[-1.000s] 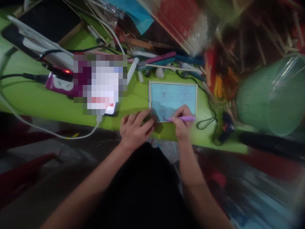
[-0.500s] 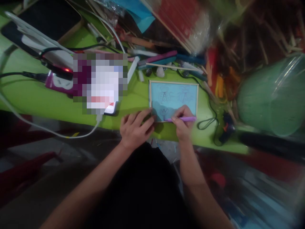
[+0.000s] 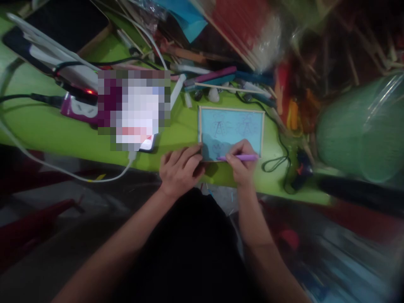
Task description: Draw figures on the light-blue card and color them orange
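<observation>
Blue card [image 3: 232, 131]; dark A-like marks [image 3: 218, 128]

Pixel blocks mask most of the phone [image 3: 147, 144] left of centre. In mid-frame, the right hand [image 3: 242, 168] hides part of the lower edge of the card [image 3: 232, 134], whose marks are too faint to read; whether the pen [image 3: 248, 158] touches it is unclear. The bucket [image 3: 356, 126] runs past the right edge; sticks [image 3: 391, 49] at upper right blur.
</observation>
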The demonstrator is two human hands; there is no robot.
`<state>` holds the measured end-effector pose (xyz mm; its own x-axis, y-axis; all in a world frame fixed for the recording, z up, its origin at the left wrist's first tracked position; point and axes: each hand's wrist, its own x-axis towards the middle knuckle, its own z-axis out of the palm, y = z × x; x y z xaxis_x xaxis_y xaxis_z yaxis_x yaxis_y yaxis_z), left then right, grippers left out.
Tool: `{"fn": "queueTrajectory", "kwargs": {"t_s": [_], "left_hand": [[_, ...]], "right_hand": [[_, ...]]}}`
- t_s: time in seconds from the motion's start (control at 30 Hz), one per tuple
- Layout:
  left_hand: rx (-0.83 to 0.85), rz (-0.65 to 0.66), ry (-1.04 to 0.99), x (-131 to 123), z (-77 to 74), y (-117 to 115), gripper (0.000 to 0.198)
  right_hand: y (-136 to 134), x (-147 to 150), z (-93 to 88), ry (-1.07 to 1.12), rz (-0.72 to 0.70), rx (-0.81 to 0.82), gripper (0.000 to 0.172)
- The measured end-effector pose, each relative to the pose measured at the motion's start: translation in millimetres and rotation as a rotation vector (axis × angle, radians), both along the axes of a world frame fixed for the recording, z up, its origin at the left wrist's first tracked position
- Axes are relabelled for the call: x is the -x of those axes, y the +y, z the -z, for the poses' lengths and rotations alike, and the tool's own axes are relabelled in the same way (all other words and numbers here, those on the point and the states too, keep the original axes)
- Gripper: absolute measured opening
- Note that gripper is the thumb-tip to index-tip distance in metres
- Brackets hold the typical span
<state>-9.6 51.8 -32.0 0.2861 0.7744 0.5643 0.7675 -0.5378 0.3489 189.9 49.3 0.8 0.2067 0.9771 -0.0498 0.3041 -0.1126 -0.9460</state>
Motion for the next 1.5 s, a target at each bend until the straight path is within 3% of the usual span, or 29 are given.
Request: {"fn": "queueTrajectory", "kwargs": {"t_s": [0.67, 1.27, 1.5], "left_hand": [[0.045, 0.012, -0.022, 2, 3.9, -4, 0.017], [0.015, 0.001, -0.023, 0, 2.3, -2, 0.019], [0.029, 0.002, -0.007, 2, 5.7, -3, 0.014]], "right_hand": [[2, 2, -5.6, -0.039, -0.071, 0.031, 0.022], [1, -2, 1.0, -0.043, -0.005, -0.018, 0.018], [-2, -2, 6.6, 0.047, 0.071, -0.061, 0.018]]}}
